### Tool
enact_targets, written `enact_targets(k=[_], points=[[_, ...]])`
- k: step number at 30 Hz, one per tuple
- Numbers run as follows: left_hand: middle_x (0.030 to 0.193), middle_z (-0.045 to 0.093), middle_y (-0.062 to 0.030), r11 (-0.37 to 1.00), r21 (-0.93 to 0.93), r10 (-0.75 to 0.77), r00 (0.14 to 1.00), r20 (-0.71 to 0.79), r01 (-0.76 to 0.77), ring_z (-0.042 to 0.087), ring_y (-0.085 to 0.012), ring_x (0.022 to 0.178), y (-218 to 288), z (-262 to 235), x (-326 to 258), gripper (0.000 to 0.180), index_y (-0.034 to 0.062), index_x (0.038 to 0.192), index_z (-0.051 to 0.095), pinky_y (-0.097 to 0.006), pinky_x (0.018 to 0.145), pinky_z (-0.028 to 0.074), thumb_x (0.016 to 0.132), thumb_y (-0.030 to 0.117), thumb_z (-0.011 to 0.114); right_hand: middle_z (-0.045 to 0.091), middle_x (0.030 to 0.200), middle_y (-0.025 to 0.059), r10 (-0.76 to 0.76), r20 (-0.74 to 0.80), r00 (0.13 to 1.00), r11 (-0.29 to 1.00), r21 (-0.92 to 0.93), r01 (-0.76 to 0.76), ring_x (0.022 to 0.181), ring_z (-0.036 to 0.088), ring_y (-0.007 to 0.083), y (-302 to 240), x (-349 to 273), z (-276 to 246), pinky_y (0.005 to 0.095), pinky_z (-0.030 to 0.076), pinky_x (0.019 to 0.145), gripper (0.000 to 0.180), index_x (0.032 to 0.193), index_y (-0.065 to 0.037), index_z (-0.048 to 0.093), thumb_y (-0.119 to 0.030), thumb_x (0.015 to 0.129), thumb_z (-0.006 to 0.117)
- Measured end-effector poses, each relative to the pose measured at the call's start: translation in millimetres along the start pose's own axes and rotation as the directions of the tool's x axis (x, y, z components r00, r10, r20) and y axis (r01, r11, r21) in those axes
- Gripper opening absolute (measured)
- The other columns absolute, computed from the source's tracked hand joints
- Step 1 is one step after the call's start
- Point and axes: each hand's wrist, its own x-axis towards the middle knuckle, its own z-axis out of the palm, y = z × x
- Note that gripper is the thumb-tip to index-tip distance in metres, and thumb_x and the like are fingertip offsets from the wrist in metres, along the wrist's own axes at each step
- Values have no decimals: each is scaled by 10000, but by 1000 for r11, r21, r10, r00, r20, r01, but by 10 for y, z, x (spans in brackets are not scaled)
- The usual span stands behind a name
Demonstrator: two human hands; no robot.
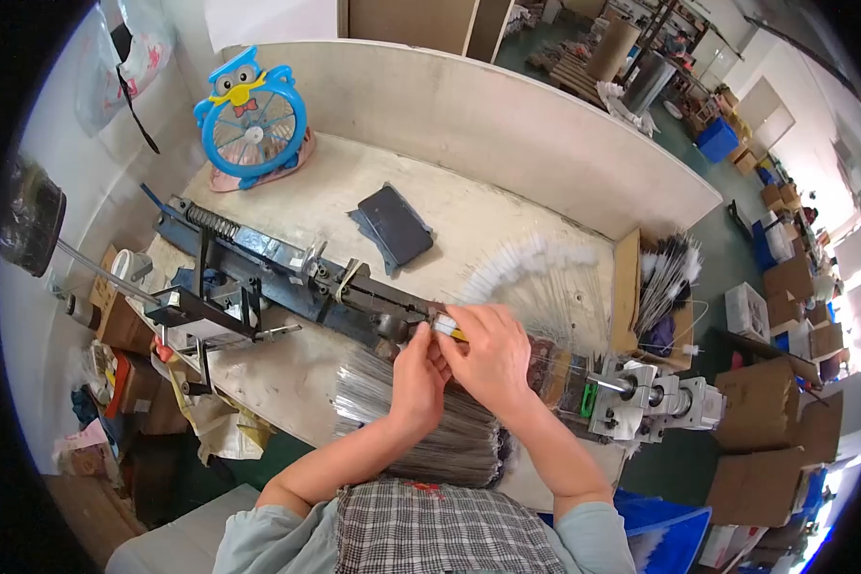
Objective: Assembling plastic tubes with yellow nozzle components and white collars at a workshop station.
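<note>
My two hands meet at the middle of a long dark metal machine (258, 256) that runs across the table. My right hand (493, 356) is closed around a small white and yellow piece (447, 326), held at the machine's bar. Close against it, my left hand (419, 379) has its fingers pinched together; what they hold, if anything, is hidden. Below the hands lies a thick bundle of thin metal wires (426, 421). Beyond my right hand, white-tipped thin brushes (536, 263) are fanned out on the table.
A metal clamp unit with a shaft (646, 400) stands at the machine's right end. A lever arm (115, 277) juts out at the left. Farther back are a dark flat case (395, 226) and a blue fan (255, 134). A cardboard box (627, 287) holds more brushes at the right.
</note>
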Motion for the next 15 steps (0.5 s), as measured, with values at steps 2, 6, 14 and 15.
enact_targets(k=[2,6,14,15], points=[[925,625,-57,998,32,-50,998,-22,51,604,-161,867,68,31,-22,276,33,1007,547,-327,820,467,969,280,431,624,908,11,-10,-74,997,999,-49,6,884,572,227,-26,0,-13,348,458,732,283,934,-119,683,-164,658,732],[921,621,-56,999,30,-9,998,-66,11,604,-140,862,-91,76,49,204,31,991,555,-297,792,477,958,206,455,604,940,-19,-94,-67,993,994,-56,90,935,549,189,158,-41,-127,352,447,730,224,910,-158,678,-173,690,718],[872,595,-28,994,77,88,992,-94,-81,603,-126,822,-100,154,12,33,57,899,530,-274,751,493,900,90,531,624,923,-12,-132,-41,990,991,-4,132,901,562,209,308,-87,-238,332,459,749,219,905,-151,710,-159,686,723],[872,595,-28,994,69,94,991,-99,-87,603,-126,822,-119,156,11,33,57,899,530,-274,751,493,900,90,531,624,923,-12,-141,-34,989,990,-3,141,901,562,209,307,-88,-246,332,459,749,219,905,-151,710,-159,686,723]])
